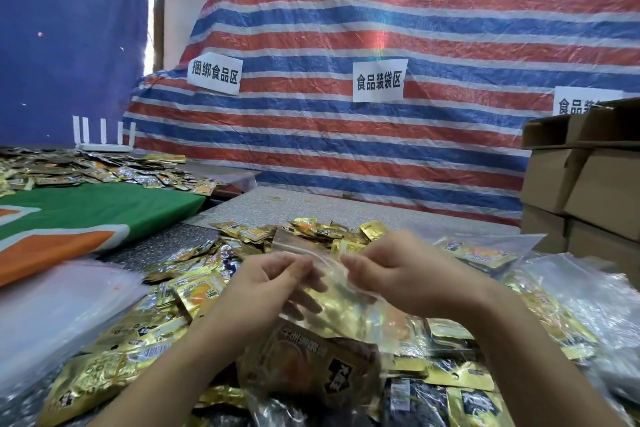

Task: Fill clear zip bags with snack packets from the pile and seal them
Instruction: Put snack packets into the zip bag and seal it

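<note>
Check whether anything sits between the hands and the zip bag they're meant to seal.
Nothing visible does. The left hand and right hand both already pinch the top edge of the clear zip bag, held above the packet pile.

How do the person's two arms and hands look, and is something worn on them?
Both forearms enter from the bottom edge and are bare: no sleeves show. The left hand and the right hand wear no gloves, and no ring, watch or bracelet is visible. The fingernails look short and unpainted, though the picture is slightly blurred.
</note>
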